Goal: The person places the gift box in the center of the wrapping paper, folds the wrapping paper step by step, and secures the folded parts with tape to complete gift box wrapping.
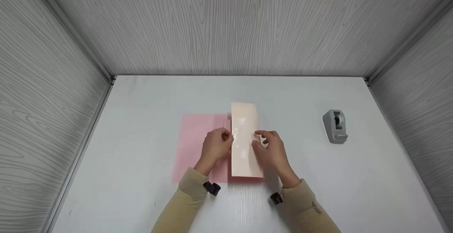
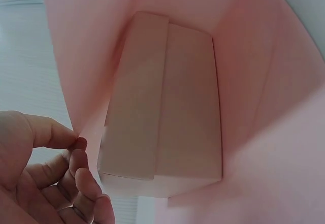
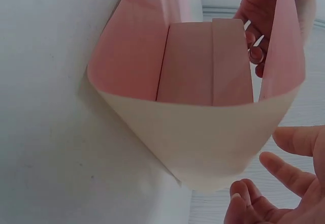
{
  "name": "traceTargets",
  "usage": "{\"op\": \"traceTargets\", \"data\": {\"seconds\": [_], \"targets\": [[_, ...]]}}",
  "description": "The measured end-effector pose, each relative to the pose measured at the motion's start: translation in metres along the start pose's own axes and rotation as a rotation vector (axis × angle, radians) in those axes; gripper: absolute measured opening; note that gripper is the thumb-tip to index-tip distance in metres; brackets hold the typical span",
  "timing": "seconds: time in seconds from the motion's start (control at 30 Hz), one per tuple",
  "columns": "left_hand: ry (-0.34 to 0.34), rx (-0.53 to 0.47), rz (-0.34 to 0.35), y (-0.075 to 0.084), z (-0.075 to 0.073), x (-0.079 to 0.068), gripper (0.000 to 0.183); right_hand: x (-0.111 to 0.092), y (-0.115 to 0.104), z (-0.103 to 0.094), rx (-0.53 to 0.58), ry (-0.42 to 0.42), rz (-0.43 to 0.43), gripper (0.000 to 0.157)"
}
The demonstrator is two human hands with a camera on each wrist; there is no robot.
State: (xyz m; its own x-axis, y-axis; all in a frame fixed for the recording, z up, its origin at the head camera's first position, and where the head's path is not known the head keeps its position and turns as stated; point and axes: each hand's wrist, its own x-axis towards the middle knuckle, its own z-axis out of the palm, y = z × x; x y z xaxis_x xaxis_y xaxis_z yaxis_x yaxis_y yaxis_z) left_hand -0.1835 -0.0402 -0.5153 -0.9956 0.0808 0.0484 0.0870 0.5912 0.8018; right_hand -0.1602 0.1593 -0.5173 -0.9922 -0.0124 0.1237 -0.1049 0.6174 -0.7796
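Note:
A sheet of wrapping paper, pink on one face and cream on the other, lies on the white table. Its right part curves up and over a small pink box, cream side outward. In the left wrist view the box sits inside the paper fold, a raised strip along its top. My left hand pinches the free edge of the raised paper between thumb and forefinger. At the paper's right side is my right hand, fingers spread and loosely bent; the right wrist view shows its fingertips beside the cream face, gripping nothing.
A grey tape dispenser with a roll in it stands on the table at the right. Grey wood-grain panels rise behind and at both sides of the white table. Black wrist cameras are strapped on both sleeves.

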Motion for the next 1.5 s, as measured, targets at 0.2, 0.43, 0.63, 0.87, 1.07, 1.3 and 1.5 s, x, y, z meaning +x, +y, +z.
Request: {"op": "traceTargets", "data": {"seconds": [0.2, 0.43, 0.63, 0.87, 1.07, 1.3, 1.5], "targets": [[0.007, 0.019, -0.013, -0.002, 0.002, -0.002, 0.012, 0.002, 0.003, 0.001, -0.011, -0.076, 0.056, 0.038], [0.049, 0.057, 0.037, -0.006, 0.004, -0.005, 0.011, 0.003, 0.004, 0.002, -0.023, -0.098, 0.060, 0.039], [0.057, -0.032, 0.015, -0.011, 0.005, -0.005, 0.011, 0.005, 0.003, 0.002, -0.020, -0.108, 0.082, 0.041], [0.012, -0.071, -0.056, -0.016, 0.004, -0.008, 0.045, 0.003, 0.006, 0.003, 0.009, -0.126, 0.047, 0.043], [-0.034, -0.091, -0.052, -0.018, 0.007, -0.006, 0.043, 0.003, 0.008, 0.005, 0.029, -0.138, 0.072, 0.043], [-0.052, -0.089, -0.074, -0.017, 0.007, 0.004, 0.044, 0.013, 0.010, 0.005, 0.055, -0.133, 0.095, 0.043], [-0.034, -0.122, -0.096, -0.018, 0.007, 0.014, 0.048, 0.022, 0.012, 0.006, 0.064, -0.144, 0.105, 0.044]]}}
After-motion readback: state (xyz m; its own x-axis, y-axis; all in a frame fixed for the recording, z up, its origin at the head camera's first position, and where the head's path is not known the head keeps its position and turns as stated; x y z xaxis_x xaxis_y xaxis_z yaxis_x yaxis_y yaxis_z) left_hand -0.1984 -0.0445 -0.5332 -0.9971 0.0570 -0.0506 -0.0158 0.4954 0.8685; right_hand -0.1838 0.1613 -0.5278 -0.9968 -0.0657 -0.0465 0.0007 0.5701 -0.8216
